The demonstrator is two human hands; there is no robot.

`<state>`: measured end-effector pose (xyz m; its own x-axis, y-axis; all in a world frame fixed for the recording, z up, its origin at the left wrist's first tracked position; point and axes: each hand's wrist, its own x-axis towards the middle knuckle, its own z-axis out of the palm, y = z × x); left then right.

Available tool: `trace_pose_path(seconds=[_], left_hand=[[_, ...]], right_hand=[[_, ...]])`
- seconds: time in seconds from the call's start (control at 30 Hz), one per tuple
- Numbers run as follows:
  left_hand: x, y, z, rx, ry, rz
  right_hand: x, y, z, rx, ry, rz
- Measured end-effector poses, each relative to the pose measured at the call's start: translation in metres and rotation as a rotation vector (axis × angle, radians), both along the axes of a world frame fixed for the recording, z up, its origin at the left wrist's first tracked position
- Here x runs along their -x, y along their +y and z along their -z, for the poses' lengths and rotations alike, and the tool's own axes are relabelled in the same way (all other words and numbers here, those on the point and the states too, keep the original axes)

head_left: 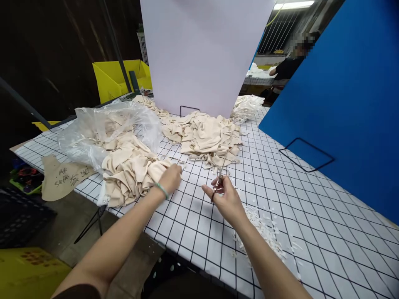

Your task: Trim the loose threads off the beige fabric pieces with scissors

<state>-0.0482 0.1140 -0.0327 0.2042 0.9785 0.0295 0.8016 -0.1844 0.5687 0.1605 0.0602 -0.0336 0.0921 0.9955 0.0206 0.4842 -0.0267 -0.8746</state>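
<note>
My left hand, with a green band at the wrist, rests on the near edge of a heap of beige cloth pieces that spills out of a clear plastic bag; its fingers curl onto the cloth. My right hand hovers just above the gridded table and holds small scissors, their blades pointing away from me. A second heap of beige cloth pieces lies beyond both hands. Several small white trimmings are scattered under my right forearm.
A tall white board stands at the table's back and a blue board on the right. A brown paper pattern with writing overhangs the left edge. Yellow bins sit at the back left. Another person works far behind.
</note>
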Motion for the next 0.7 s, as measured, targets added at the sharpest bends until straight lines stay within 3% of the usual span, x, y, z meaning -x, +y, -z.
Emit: trace_pose_path(seconds=[0.1,0.17,0.27,0.33,0.4,0.47,0.5,0.6,0.7], left_hand=[[-0.022,-0.075,0.015,0.061,-0.047,0.230],[-0.032,-0.118,0.017,0.115,-0.107,0.369],[-0.025,-0.146,0.008,0.193,-0.242,0.492],[-0.009,-0.137,0.002,0.152,-0.321,0.470],[0.008,-0.110,0.000,-0.026,-0.286,0.370],[0.019,-0.074,0.004,-0.252,-0.065,0.254],[0.022,-0.055,0.008,-0.293,0.099,0.245],[0.020,-0.009,0.016,-0.298,0.200,0.354],[0.011,0.009,0.015,-0.307,0.175,0.473]], right_hand=[[-0.003,-0.008,0.015,0.062,0.173,-0.038],[-0.005,-0.012,0.025,0.110,0.266,-0.054],[-0.007,-0.015,0.033,0.163,0.280,-0.080],[-0.006,-0.015,0.033,0.165,0.229,-0.084],[-0.002,-0.012,0.029,0.160,0.185,-0.079],[0.003,-0.010,0.025,0.157,0.173,-0.082],[0.006,-0.009,0.023,0.157,0.180,-0.088],[0.011,-0.012,0.020,0.141,0.203,-0.112],[0.010,-0.019,0.022,0.102,0.219,-0.103]])
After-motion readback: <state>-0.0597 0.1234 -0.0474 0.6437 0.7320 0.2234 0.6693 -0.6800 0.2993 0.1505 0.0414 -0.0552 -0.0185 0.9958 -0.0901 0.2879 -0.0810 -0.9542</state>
